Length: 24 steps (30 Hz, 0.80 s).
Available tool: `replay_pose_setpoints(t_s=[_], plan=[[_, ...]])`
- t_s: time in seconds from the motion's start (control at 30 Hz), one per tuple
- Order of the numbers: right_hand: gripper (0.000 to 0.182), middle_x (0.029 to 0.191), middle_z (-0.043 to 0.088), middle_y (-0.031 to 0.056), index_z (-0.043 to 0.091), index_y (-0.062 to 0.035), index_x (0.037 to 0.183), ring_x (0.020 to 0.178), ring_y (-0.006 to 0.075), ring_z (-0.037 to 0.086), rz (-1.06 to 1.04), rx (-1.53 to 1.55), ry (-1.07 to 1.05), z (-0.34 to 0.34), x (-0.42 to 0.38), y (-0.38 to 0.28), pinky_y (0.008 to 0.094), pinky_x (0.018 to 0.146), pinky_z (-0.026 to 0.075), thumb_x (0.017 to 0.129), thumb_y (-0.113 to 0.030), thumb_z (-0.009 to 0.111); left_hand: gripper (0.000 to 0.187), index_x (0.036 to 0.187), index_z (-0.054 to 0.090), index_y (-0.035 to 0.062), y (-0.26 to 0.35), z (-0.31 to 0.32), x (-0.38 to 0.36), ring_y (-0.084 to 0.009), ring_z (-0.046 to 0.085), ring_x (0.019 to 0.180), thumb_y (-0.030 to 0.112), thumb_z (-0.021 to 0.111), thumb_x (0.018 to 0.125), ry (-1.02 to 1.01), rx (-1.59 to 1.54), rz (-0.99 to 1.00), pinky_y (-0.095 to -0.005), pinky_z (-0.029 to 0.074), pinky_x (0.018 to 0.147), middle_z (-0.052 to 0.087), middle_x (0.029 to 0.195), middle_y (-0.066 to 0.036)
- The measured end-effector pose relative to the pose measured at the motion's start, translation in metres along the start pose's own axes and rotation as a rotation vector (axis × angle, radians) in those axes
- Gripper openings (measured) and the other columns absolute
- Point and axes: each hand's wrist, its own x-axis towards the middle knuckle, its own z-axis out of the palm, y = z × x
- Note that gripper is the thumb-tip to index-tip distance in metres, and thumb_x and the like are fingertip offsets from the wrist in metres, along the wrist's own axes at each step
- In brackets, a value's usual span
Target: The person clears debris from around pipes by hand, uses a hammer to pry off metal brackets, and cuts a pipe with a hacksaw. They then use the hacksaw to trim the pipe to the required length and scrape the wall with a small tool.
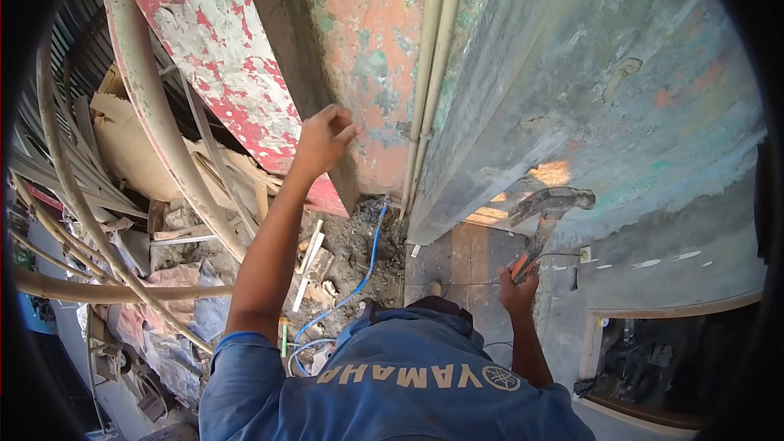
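Note:
My left hand [325, 140] is raised at the edge of a pillar [220, 41] with peeling red and white paint. Its fingers are curled in a pinch, and I cannot tell what lies between them. Down on the right, my right hand [518, 290] grips the orange and black handle of a claw hammer [549, 211]. The hammer's worn metal head points up, in front of the grey plastered wall [637, 139]. Behind the left hand is a recessed wall strip [367, 57] of faded orange and green paint.
Two beige pipes [430, 57] run down the recess. A blue hose [371, 265] crosses the rubble underfoot. Bent poles [155, 106], boards and a crumpled sheet [175, 302] crowd the left. A dark framed opening [670, 363] sits at lower right, beyond the tiled floor [465, 257].

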Motion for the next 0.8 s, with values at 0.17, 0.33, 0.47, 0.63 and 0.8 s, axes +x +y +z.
replay_pose_setpoints(t_s=[0.17,0.33,0.47,0.63,0.8], plan=[[0.020,0.063,0.053,0.0006,0.053,-0.0035,0.073,0.057,0.0083,0.050,0.088,0.147,0.123,-0.012,0.014,0.009,0.0271,0.054,0.041,0.076,-0.004,0.073,0.041,0.108,0.062,-0.0032,0.044,0.074,0.141,-0.0238,0.069,0.086,0.019,0.079,0.077,0.149,0.002,0.242,-0.0328,0.054,0.078,0.070,0.090,-0.015],[0.020,0.059,0.050,0.0009,0.050,-0.0050,0.075,0.046,0.0084,0.047,0.139,0.134,0.198,-0.027,0.007,0.031,0.0251,0.043,0.039,0.079,-0.002,0.069,0.052,0.094,0.058,-0.0022,0.061,0.101,0.183,-0.0278,0.065,0.076,0.026,0.089,0.062,0.150,0.027,0.158,-0.0405,0.050,0.068,0.064,0.078,-0.017],[0.018,0.053,0.048,0.0017,0.050,-0.0049,0.077,0.035,0.0085,0.044,0.189,0.180,0.196,-0.020,0.006,0.004,0.0245,0.031,0.037,0.083,-0.003,0.066,0.045,0.089,0.054,-0.0016,0.044,0.095,0.191,-0.0253,0.058,0.064,0.022,0.086,0.068,0.063,-0.029,0.255,-0.0379,0.047,0.062,0.059,0.072,-0.013],[0.020,0.055,0.049,0.0009,0.051,-0.0048,0.074,0.041,0.0078,0.046,0.242,0.121,0.162,-0.019,0.014,0.005,0.0245,0.038,0.037,0.080,-0.003,0.069,0.039,0.094,0.052,-0.0012,0.020,0.091,0.191,-0.0299,0.058,0.075,0.025,0.075,0.077,0.235,0.075,0.349,-0.0420,0.046,0.067,0.058,0.081,-0.017],[0.020,0.057,0.052,0.0008,0.053,-0.0037,0.072,0.049,0.0072,0.050,0.362,0.054,0.143,-0.029,-0.001,0.016,0.0244,0.046,0.039,0.077,-0.003,0.073,0.048,0.106,0.052,0.0041,0.006,0.103,0.193,-0.0311,0.057,0.095,0.033,0.073,0.074,0.391,0.435,0.414,-0.0463,0.039,0.080,0.060,0.096,-0.012]])
